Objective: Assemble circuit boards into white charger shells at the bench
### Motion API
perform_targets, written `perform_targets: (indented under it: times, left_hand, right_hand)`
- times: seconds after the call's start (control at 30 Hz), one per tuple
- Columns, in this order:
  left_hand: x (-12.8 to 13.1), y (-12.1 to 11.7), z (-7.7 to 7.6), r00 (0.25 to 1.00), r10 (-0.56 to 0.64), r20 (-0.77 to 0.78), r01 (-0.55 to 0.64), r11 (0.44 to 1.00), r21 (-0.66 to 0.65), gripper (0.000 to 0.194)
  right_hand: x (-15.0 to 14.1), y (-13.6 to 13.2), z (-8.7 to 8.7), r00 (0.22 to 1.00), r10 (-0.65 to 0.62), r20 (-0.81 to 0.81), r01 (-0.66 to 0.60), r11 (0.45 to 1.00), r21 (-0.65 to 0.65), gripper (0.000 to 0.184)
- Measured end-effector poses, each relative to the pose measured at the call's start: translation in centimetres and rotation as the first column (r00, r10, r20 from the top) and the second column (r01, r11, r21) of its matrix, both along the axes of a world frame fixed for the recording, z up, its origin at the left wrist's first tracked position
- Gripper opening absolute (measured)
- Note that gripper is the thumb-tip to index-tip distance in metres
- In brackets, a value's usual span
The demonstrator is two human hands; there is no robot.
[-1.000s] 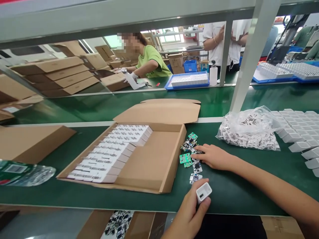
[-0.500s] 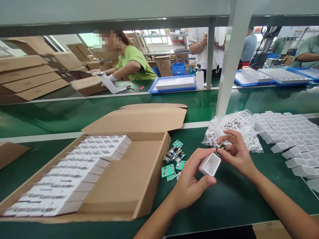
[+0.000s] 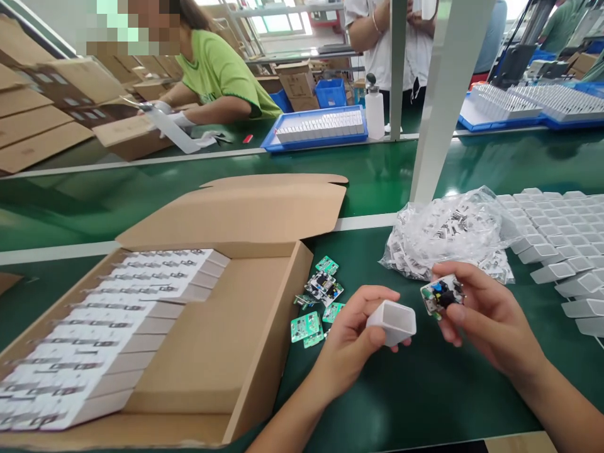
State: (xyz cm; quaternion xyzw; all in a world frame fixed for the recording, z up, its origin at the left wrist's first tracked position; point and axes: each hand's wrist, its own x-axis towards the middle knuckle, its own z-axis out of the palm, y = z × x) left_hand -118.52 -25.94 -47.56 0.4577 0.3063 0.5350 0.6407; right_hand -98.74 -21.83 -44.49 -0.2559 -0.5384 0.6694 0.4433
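Note:
My left hand is closed round a white plastic housing, whose open end faces right toward me. Just to its right, my right hand pinches a small circuit board with black, blue and green components, held apart from the housing. Several loose circuit boards lie in a small pile left of my left hand, green sides and component sides showing. Beyond my right hand rests a clear plastic bag full of small white and metal parts.
An open cardboard box on the left holds rows of white units with metal strips. Rows of white housings stand at the right. A white post rises behind the bag. Co-workers and blue trays are across the bench.
The circuit board has moved away from the housing and turned its component side to view. My left hand has tilted the housing sideways. The camera view has shifted.

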Motion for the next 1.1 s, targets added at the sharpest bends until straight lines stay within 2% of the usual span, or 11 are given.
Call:
perform_targets:
  times: [0.1,0.17,0.23,0.33,0.47,0.7,1.1]
  left_hand:
    - [-0.2,0.0,0.3,1.000,0.022,-0.013,-0.023,0.999,-0.049,0.040]
    - [-0.4,0.0,0.5,1.000,0.019,-0.016,-0.020,0.998,-0.055,0.037]
    - [-0.5,0.0,0.5,0.999,-0.017,0.042,0.020,0.998,-0.056,0.031]
    - [-0.6,0.1,0.4,0.989,-0.076,0.129,0.081,0.996,-0.034,0.023]
    - [-0.7,0.1,0.1,0.992,-0.047,0.113,0.050,0.999,-0.021,0.025]
    - [-0.9,-0.3,0.0,0.997,-0.021,0.074,0.021,1.000,-0.004,0.029]
    - [-1.1,-0.3,-0.3,0.997,-0.049,0.054,0.046,0.997,0.056,0.024]
  right_hand:
    - [0.3,-0.6,0.6,0.993,0.120,0.011,-0.120,0.987,0.103,0.038]
    - [0.4,-0.9,0.8,0.992,0.113,0.056,-0.121,0.977,0.174,0.040]
    - [0.4,-1.2,0.8,0.992,0.054,0.113,-0.083,0.961,0.264,0.043]
    - [0.5,-1.5,0.3,0.985,-0.061,0.164,-0.019,0.896,0.445,0.048]
    - [0.7,-2.0,-0.1,0.974,-0.139,0.181,0.007,0.810,0.587,0.050]
    - [0.2,-2.0,0.4,0.958,-0.186,0.218,-0.010,0.738,0.674,0.054]
    - [-0.3,-1.9,1.1,0.937,-0.253,0.240,0.003,0.693,0.721,0.046]
